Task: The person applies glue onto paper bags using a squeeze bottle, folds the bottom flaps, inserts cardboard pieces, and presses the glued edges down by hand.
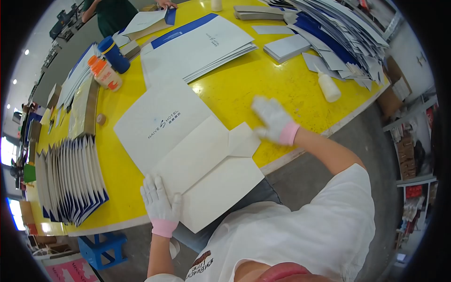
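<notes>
A white paper bag (188, 141), printed "NAIVE HOTEL", lies flat in front of me, partly folded. Its lower corner overhangs the near table edge, and a folded end flap (243, 141) sticks out at its right. My left hand (160, 201), in a white glove with a pink cuff, rests flat on the bag's left edge with its fingers stretched out. Just above and right of the end flap is my gloved right hand (272, 120), fingers spread and slightly blurred by motion. Nothing shows in its grasp.
On the yellow table (225, 96) are stacked bags (192, 42), standing folded bags (73, 181), a blue canister (113, 54), an orange-topped bottle (104, 73), a glue bottle (328, 87) and a large paper pile (329, 35). Another person (110, 19) stands across the table.
</notes>
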A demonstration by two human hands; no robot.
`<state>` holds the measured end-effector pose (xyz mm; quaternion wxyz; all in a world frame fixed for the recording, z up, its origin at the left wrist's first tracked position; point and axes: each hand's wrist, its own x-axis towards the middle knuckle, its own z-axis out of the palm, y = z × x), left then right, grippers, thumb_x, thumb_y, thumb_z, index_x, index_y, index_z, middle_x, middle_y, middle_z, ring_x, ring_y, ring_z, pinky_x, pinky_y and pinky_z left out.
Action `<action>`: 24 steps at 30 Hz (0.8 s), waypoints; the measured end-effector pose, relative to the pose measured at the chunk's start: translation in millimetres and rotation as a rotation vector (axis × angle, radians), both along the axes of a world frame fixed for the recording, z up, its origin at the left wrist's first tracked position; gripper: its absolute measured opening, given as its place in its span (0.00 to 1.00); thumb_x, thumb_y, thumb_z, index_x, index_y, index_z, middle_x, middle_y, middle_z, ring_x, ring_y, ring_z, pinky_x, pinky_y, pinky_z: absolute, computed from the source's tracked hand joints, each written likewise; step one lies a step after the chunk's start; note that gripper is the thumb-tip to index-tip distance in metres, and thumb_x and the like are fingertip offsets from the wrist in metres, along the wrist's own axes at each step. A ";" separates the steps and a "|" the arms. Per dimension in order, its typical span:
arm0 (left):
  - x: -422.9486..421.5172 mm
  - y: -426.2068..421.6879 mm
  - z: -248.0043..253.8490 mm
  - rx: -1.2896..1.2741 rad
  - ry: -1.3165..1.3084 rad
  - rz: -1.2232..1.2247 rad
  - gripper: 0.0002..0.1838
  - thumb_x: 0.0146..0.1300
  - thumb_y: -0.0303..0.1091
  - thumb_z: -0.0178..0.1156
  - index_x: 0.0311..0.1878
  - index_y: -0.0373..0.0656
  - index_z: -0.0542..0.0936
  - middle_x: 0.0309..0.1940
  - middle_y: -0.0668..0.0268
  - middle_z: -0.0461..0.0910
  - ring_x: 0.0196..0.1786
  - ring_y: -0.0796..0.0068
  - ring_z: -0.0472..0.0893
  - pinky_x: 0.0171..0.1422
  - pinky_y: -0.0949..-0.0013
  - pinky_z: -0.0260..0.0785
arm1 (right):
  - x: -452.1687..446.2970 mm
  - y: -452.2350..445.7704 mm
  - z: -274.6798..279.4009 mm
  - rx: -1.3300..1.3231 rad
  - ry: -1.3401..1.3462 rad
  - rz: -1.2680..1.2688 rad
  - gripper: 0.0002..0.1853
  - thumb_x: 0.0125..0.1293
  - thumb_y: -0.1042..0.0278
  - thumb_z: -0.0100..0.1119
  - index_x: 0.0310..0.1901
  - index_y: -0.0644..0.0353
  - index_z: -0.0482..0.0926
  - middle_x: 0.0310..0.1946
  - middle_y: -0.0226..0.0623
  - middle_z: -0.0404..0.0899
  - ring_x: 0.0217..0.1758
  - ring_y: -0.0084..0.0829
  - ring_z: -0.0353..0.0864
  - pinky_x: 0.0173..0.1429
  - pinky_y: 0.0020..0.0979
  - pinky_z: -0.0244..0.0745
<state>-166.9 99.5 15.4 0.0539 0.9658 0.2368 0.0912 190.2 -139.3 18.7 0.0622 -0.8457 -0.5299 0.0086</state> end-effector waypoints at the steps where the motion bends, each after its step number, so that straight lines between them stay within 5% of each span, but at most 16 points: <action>1: 8.3 -1.1 2.5 -0.007 0.005 -0.038 0.39 0.63 0.47 0.55 0.72 0.31 0.59 0.74 0.39 0.52 0.76 0.41 0.53 0.79 0.46 0.38 | 29.0 0.8 7.6 0.086 0.061 -0.146 0.42 0.68 0.39 0.49 0.71 0.68 0.58 0.73 0.56 0.56 0.77 0.50 0.55 0.79 0.44 0.49; 3: 30.9 -8.1 8.3 -0.022 0.023 -0.097 0.42 0.63 0.51 0.56 0.72 0.32 0.59 0.73 0.38 0.52 0.75 0.39 0.53 0.79 0.44 0.39 | 113.4 -6.4 -18.5 0.398 -0.183 -0.301 0.41 0.68 0.40 0.50 0.70 0.66 0.60 0.71 0.57 0.59 0.74 0.51 0.59 0.77 0.42 0.54; 6: 63.4 -11.5 7.0 -0.030 -0.002 -0.142 0.41 0.60 0.46 0.57 0.71 0.30 0.60 0.74 0.37 0.51 0.76 0.39 0.52 0.80 0.46 0.37 | 220.5 2.6 -13.5 0.332 -0.234 -0.586 0.43 0.63 0.35 0.54 0.68 0.64 0.65 0.69 0.57 0.62 0.73 0.51 0.61 0.75 0.42 0.56; 8: 69.9 -8.3 5.1 -0.020 0.024 -0.132 0.42 0.61 0.51 0.57 0.71 0.32 0.60 0.73 0.38 0.52 0.75 0.39 0.53 0.79 0.45 0.39 | 255.1 13.2 -4.9 0.247 -0.203 -0.718 0.45 0.59 0.32 0.57 0.66 0.65 0.69 0.67 0.57 0.66 0.71 0.50 0.64 0.73 0.42 0.59; 11: 73.6 -7.3 6.2 -0.024 0.032 -0.131 0.42 0.61 0.53 0.57 0.71 0.33 0.61 0.73 0.38 0.53 0.75 0.39 0.54 0.79 0.44 0.39 | 252.6 26.6 47.9 -0.184 0.146 -0.655 0.47 0.58 0.30 0.56 0.65 0.67 0.69 0.67 0.56 0.67 0.70 0.49 0.67 0.72 0.38 0.62; 14: 73.4 -8.3 9.8 -0.051 0.045 -0.118 0.42 0.60 0.52 0.59 0.71 0.33 0.62 0.73 0.38 0.54 0.75 0.39 0.54 0.79 0.44 0.40 | 253.9 29.8 63.0 -0.252 0.173 -0.588 0.44 0.59 0.31 0.55 0.62 0.67 0.73 0.63 0.55 0.73 0.66 0.48 0.72 0.68 0.37 0.66; 23: 74.1 -7.5 10.4 -0.054 -0.017 -0.137 0.40 0.60 0.49 0.59 0.70 0.33 0.64 0.72 0.38 0.56 0.75 0.40 0.55 0.78 0.44 0.41 | 278.2 -0.7 57.0 0.079 0.321 -0.680 0.39 0.64 0.32 0.50 0.59 0.64 0.77 0.58 0.55 0.77 0.59 0.49 0.77 0.64 0.42 0.69; 24: 73.3 -7.1 9.5 -0.053 -0.035 -0.141 0.39 0.60 0.48 0.59 0.70 0.33 0.64 0.72 0.38 0.56 0.74 0.40 0.56 0.78 0.45 0.41 | 280.2 -2.7 53.4 0.186 0.134 -0.682 0.35 0.65 0.36 0.50 0.58 0.63 0.77 0.54 0.54 0.78 0.56 0.50 0.78 0.61 0.43 0.71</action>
